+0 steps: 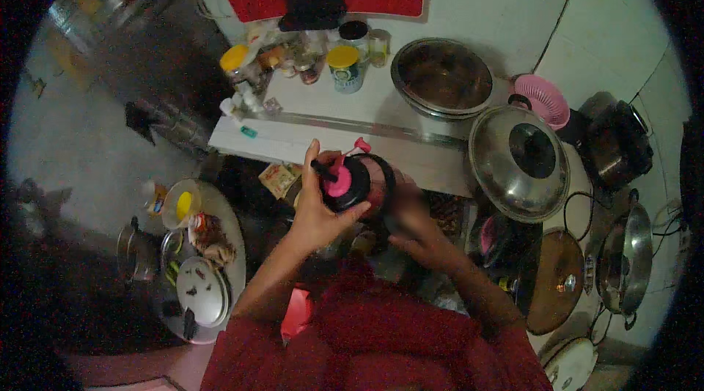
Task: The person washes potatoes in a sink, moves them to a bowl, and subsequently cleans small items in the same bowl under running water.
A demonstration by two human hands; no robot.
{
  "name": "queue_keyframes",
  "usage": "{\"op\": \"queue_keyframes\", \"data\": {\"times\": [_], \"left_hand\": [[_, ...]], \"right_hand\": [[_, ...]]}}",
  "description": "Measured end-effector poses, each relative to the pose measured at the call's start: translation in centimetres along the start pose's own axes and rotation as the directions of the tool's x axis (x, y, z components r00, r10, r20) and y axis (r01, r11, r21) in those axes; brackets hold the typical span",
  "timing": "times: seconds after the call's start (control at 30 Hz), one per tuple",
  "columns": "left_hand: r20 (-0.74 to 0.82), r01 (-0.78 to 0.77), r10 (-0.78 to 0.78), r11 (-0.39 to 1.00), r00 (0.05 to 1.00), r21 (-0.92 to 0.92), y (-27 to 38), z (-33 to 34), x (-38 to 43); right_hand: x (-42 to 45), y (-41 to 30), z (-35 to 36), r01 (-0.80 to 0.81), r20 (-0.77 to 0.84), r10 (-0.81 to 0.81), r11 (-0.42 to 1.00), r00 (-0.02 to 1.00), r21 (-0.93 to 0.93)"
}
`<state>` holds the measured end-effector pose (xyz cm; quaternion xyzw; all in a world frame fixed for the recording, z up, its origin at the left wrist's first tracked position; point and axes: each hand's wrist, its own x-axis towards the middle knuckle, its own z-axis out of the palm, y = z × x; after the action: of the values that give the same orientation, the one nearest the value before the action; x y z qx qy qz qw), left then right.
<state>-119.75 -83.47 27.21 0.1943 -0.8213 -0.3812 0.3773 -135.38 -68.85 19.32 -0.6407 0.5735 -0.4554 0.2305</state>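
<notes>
A bottle (376,178) with a black collar, a bright pink cap top and a raised pink flap is held tilted in front of my chest. Around its cap end curls my left hand (316,215), the thumb across the black collar and the fingers on the far side. A short black piece sticks out of the pink top beside those fingers. My right hand (419,226) is at the bottle's lower end and is blurred, so its fingers are hard to make out.
Ahead is a white counter (297,135) with a yellow-lidded jar (345,69), a large metal pot (444,77) and a domed steel lid (495,165). A pink plastic basket (542,99) sits behind the lid. At left, a round tray (236,259) carries stacked plates (203,292) and a tub (179,204).
</notes>
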Motion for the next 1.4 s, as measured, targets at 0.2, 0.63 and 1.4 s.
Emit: {"op": "queue_keyframes", "data": {"times": [0.2,0.63,1.4], "left_hand": [[0.121,0.043,-0.035,0.997,0.992,-0.065,-9.2,1.5,10.6],[0.395,-0.024,0.038,0.999,0.918,-0.041,-17.2,6.2,26.3],[-0.054,-0.258,0.258,0.966,0.965,-0.005,-22.5,6.1,23.1]], "right_hand": [[9.1,7.7,-0.1,-0.116,-0.169,0.113,0.993,0.979,-0.009],[18.9,17.9,-1.3,-0.321,-0.292,0.446,0.864,0.846,0.388],[11.2,12.9,-3.2,-0.468,-0.436,0.472,0.875,0.766,0.125]]}}
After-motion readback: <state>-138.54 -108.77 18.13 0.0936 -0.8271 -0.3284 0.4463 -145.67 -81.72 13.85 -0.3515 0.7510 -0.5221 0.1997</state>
